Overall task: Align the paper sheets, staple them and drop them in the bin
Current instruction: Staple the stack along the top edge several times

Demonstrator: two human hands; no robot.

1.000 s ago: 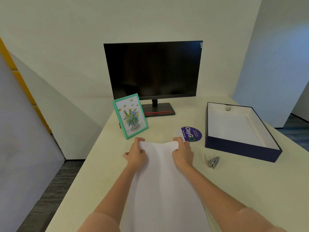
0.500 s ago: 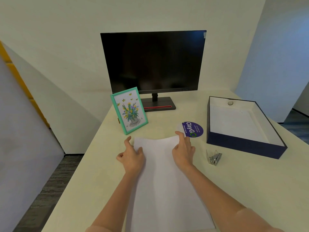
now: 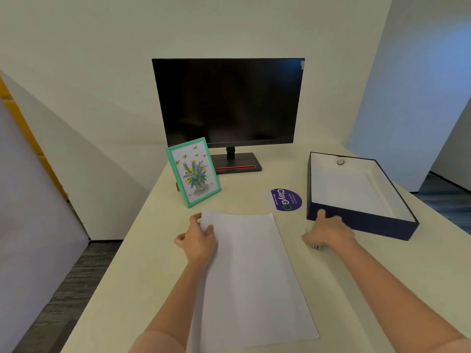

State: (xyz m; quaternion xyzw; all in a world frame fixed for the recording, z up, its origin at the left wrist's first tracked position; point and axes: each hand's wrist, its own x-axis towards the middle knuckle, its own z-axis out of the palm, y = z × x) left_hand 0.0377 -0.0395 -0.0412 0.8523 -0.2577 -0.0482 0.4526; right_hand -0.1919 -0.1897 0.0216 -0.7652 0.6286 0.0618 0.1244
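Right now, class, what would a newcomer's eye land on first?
The dark monitor at the back dominates, a green-framed flower picture standing before it. Nearer, the left hand rests on white paper sheets while the right hand covers the stapler beside the navy bin.

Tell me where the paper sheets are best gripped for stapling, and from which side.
Probably the far left corner of the paper sheets, approached from the left edge. The stack lies flat on the table, so a thumb on top and fingers slid under that edge can pinch it. The left hand rests there; the right hand covers the stapler.
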